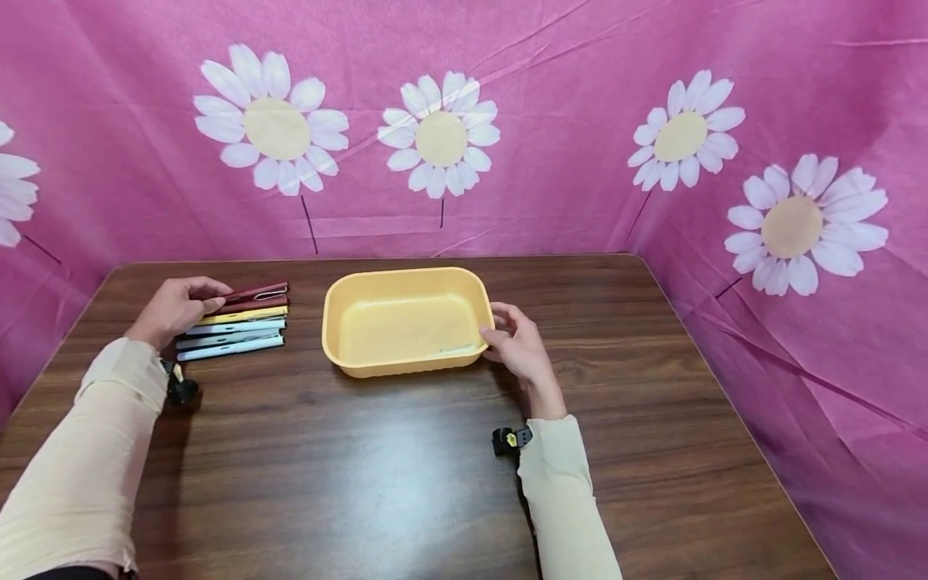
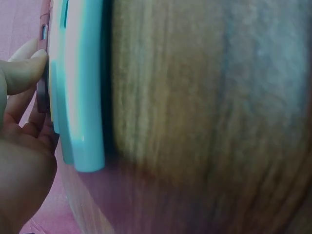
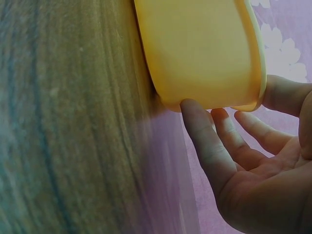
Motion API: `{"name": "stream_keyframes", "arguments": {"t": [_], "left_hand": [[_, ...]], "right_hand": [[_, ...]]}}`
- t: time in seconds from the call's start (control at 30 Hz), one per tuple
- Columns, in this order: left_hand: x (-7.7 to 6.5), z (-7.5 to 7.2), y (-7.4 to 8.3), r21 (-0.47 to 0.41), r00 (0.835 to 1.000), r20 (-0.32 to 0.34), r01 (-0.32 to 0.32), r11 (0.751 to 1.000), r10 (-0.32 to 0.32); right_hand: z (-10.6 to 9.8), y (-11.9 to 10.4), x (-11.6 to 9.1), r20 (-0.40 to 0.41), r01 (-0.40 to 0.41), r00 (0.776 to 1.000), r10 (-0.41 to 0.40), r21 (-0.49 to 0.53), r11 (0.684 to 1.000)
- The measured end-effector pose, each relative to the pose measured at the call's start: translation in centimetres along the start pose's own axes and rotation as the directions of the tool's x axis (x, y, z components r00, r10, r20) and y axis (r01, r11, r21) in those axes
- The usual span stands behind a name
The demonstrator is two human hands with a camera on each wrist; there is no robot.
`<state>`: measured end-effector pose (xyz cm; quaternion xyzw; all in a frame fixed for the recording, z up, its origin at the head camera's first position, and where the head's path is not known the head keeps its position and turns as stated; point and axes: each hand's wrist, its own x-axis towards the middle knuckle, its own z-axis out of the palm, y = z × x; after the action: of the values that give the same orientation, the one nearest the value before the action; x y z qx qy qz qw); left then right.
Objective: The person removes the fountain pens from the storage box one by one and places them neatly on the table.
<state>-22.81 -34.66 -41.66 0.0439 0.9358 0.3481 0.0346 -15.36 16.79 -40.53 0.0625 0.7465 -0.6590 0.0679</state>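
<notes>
At the left of the table, my left hand (image 1: 177, 306) pinches a dark red pen (image 1: 271, 289) between thumb and fingers. The left wrist view shows the thumb (image 2: 29, 70) pressed against that pen's barrel. Below it in the head view lie a second dark red pen, a yellow pen (image 1: 246, 315) and several light blue pens (image 1: 239, 344), side by side. My right hand (image 1: 518, 342) grips the right end of a yellow plastic bin (image 1: 406, 368). Its thumb is over the rim, and the fingers (image 3: 207, 141) touch the outer wall in the right wrist view.
The dark wood-grain table (image 1: 326, 475) reaches back to a pink cloth (image 1: 551, 161) printed with white daisies. Cloth also hangs along the right side. Something small and pale (image 1: 457, 350) shows inside the bin near its front right corner, too small to identify.
</notes>
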Motion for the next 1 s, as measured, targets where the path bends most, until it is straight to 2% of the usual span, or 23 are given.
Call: {"name": "stream_keyframes", "arguments": {"t": [0.43, 0.7, 0.87, 1.0], "left_hand": [[0.3, 0.1, 0.5, 0.026, 1.0, -0.003, 0.017, 1.0, -0.017], [0.4, 0.6, 0.9, -0.009, 0.999, -0.008, 0.049, 0.999, -0.049], [0.3, 0.5, 1.3, -0.065, 0.996, -0.032, 0.083, 0.994, -0.086], [-0.1, -0.1, 1.6, -0.061, 0.99, -0.089, 0.1, 0.993, -0.105]], "right_hand": [[-0.1, 0.0, -0.1, 0.0, 0.004, 1.0, -0.004, 0.013, 1.0], [-0.3, 0.0, -0.2, -0.004, 0.0, 1.0, 0.0, 0.008, 1.0], [-0.3, -0.1, -0.1, -0.024, 0.0, 1.0, 0.0, 0.005, 1.0], [0.0, -0.1, 0.1, -0.012, 0.003, 1.0, -0.003, 0.003, 1.0]]}}
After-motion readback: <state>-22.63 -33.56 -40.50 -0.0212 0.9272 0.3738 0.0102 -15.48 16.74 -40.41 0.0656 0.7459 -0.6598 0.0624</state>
